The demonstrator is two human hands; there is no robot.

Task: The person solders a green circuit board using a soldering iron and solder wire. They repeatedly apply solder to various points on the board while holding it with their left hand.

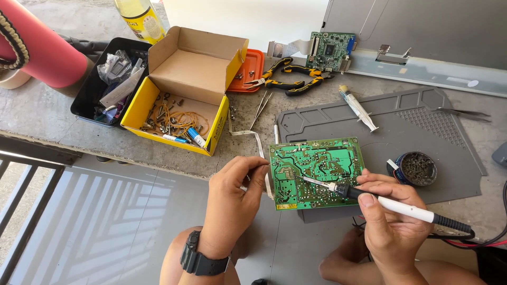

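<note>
Gripping the soldering iron [401, 207], my right hand [388, 219] touches its tip to the green circuit board [316, 171]; my left hand [232, 203] pinches the board's edge.

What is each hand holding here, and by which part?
The right hand grips a soldering iron by its white handle. The left hand holds the green circuit board at its left edge.

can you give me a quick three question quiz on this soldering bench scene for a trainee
1. True or false: the right hand holds a soldering iron with its tip on the green circuit board.
2. Which hand steadies the board's edge?
3. The pliers lie: A) in the yellow box B) on the bench behind the grey mat C) on the board.

Key: 1 true; 2 the left hand; 3 B.
</note>
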